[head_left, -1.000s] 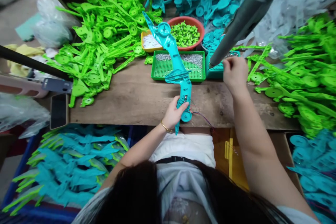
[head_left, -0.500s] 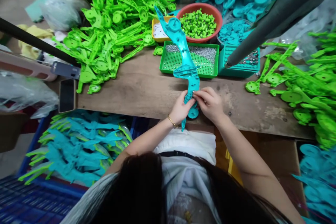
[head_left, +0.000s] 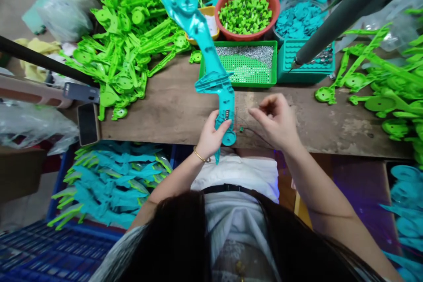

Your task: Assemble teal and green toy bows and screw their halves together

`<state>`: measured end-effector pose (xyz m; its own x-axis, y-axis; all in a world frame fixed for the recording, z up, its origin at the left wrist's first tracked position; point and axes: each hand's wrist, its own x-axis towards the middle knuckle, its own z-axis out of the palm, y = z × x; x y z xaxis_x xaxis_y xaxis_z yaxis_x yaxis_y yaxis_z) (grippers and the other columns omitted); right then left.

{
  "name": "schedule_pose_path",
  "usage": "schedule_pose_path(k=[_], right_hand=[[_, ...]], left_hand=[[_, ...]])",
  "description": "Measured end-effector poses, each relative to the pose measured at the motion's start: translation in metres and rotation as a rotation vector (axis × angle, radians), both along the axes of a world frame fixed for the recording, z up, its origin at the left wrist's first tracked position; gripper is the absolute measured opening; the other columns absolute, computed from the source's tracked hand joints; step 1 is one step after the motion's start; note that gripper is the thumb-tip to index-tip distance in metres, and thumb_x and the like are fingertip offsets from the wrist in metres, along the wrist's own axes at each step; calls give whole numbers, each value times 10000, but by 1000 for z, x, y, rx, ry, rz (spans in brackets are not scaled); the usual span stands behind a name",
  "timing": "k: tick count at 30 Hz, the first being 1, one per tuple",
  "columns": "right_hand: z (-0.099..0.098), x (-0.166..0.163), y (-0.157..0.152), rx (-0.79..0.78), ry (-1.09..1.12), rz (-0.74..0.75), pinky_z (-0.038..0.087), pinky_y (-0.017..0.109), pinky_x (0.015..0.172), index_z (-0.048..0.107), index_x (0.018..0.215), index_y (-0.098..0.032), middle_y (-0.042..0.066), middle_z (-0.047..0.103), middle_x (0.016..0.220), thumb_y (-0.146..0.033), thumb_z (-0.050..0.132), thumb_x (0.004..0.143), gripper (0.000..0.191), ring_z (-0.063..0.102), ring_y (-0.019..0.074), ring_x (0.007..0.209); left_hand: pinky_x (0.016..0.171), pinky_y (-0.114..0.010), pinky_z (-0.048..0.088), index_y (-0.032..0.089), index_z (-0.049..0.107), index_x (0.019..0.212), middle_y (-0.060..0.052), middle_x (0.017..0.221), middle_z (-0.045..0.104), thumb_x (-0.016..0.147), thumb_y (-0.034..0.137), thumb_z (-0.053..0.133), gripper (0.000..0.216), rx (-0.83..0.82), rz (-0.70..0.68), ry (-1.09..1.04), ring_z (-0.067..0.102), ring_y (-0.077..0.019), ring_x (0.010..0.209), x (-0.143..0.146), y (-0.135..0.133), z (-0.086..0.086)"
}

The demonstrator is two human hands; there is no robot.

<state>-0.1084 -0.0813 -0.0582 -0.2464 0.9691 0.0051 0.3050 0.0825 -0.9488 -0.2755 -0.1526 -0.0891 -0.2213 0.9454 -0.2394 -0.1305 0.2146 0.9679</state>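
A long turquoise plastic shell, shaped like a toy bow half, slants up and left over the bench, its ribbed inner side facing me. My left hand is closed round its lower end, thumb pressed on top. Just above that thumb, a small metal coil-like piece sits in a slot of the shell. My right hand hovers to the right, apart from the shell, fingers bent and thumb held away from them; nothing shows between them. Between the hands are thin dark wires with a tiny green piece.
Behind the shell stand a green tray of small metal bits, a red bowl of green pieces and a teal box. Green parts pile up at left. A dark pole slants in from upper right. A phone lies at the left edge.
My right hand has come off the shell and moved right, its fingers parting. The shell has shifted left and tilts more. The coil-like piece, wires and tiny green piece now show.
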Motion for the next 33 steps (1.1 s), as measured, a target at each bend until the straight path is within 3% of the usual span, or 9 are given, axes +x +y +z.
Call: schedule_pose_path(k=[4, 7, 9, 12, 18, 22, 26, 29, 33], right_hand=[[0, 10, -25, 160, -420, 298, 407, 289, 634, 546, 783, -200, 18, 584, 739, -351, 660, 815, 192, 531, 155, 694], [-23, -1, -35, 253, -673, 310, 447, 390, 758, 594, 988, -164, 116, 645, 947, -359, 705, 780, 306, 588, 271, 907], [-36, -9, -35, 225, -719, 339, 452, 426, 801, 608, 999, -156, 137, 653, 982, -340, 653, 826, 257, 595, 298, 960], [-38, -13, -35, 83, -552, 415, 473, 382, 767, 620, 910, -175, 97, 669, 908, -287, 575, 875, 126, 622, 243, 885], [-8, -14, -58, -310, 221, 356, 535, 277, 724, 584, 940, -205, 21, 671, 893, -358, 657, 819, 209, 644, 132, 811], [-5, -23, -76, -425, 330, 425, 546, 257, 734, 634, 950, -198, 12, 637, 907, -342, 744, 740, 278, 626, 112, 807], [-7, -20, -84, -444, 443, 555, 549, 294, 840, 657, 1082, -202, 52, 613, 1076, -358, 567, 894, 260, 644, 119, 921], [-5, -8, -83, -213, 296, 488, 512, 304, 910, 667, 1087, -208, 59, 632, 1101, -274, 483, 938, 245, 622, 131, 1012], [-4, 12, -78, 59, 41, 212, 484, 312, 927, 653, 1044, -205, 56, 666, 1048, -202, 508, 908, 199, 613, 153, 1026]], left_hand=[[650, -295, 586, 217, 539, 1019, 16, 825, 633, 726, 457, 752, 434, -94, 59, -126, 662, -147, 675, -16, -5, -4], [617, -311, 593, 215, 520, 1011, 24, 791, 627, 698, 472, 769, 475, -119, 77, -176, 665, -150, 638, -19, -7, -3], [619, -317, 593, 210, 517, 1011, 23, 781, 629, 693, 471, 772, 484, -125, 86, -173, 673, -159, 645, -20, -9, 0], [607, -307, 579, 208, 508, 1017, 16, 761, 638, 729, 491, 731, 462, -168, 99, -166, 674, -165, 634, -25, -19, 5], [614, -204, 505, 206, 564, 920, 39, 753, 614, 754, 412, 700, 297, -196, 280, -93, 603, -97, 640, -21, -55, -4], [587, -166, 455, 211, 561, 882, 46, 744, 572, 744, 430, 719, 303, -222, 373, -59, 531, -71, 624, -3, -74, -16], [607, -174, 455, 228, 523, 909, 51, 725, 536, 766, 493, 688, 343, -206, 372, -55, 518, -78, 625, 14, -76, -24], [655, -201, 474, 242, 517, 1004, 39, 756, 556, 834, 552, 599, 363, -159, 253, 38, 549, -99, 670, 18, -69, -22], [746, -280, 507, 194, 601, 1071, -46, 895, 658, 903, 544, 487, 405, -123, -261, 443, 634, -181, 837, 4, -57, -4]])
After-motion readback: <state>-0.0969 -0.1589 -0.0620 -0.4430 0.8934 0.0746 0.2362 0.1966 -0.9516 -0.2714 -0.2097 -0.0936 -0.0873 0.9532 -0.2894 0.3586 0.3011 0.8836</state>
